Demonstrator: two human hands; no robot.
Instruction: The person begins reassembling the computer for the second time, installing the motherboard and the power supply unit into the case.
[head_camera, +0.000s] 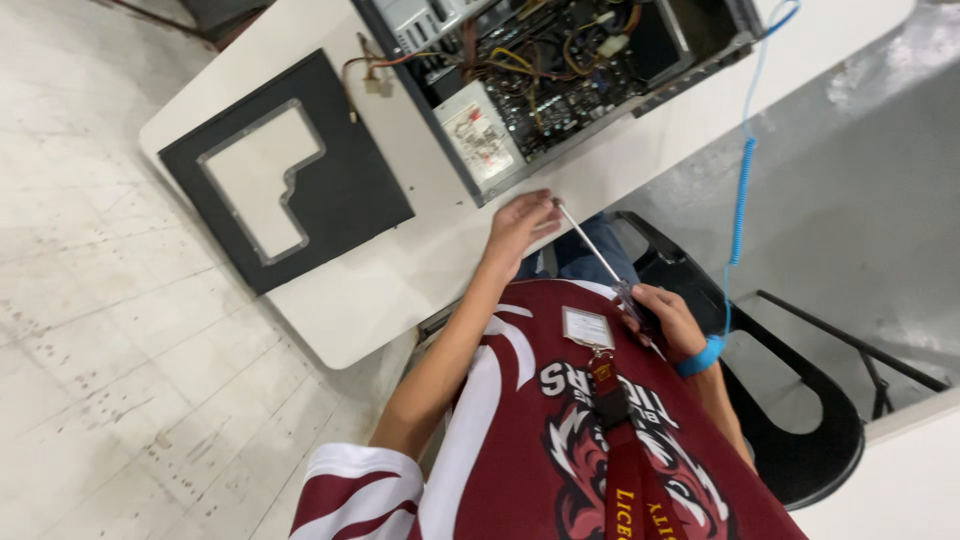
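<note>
At the left, a black side panel (290, 180) with an L-shaped clear window lay flat on the white bench (400, 270), well apart from the hands. Just right of it stood an open computer case (560, 70), its inside showing coloured wires and a grey box bearing a pale rectangular label with red and dark print, set near the case's lower corner.

The left hand (520, 225) rested on the bench edge just below that corner, fingers loosely bent and spread, and its fingertips touched the tip end of a long screwdriver (590, 245). The thin metal shaft ran down and to the right to the right hand (665, 320), which was closed around the handle above the lap.

A small white rectangular badge (587, 328) hung on the maroon jersey between the two arms. The right wrist wore a blue strap (702, 357), from which a coiled blue cord (742, 180) rose toward the bench. A black chair (800, 440) stood at the right.
</note>
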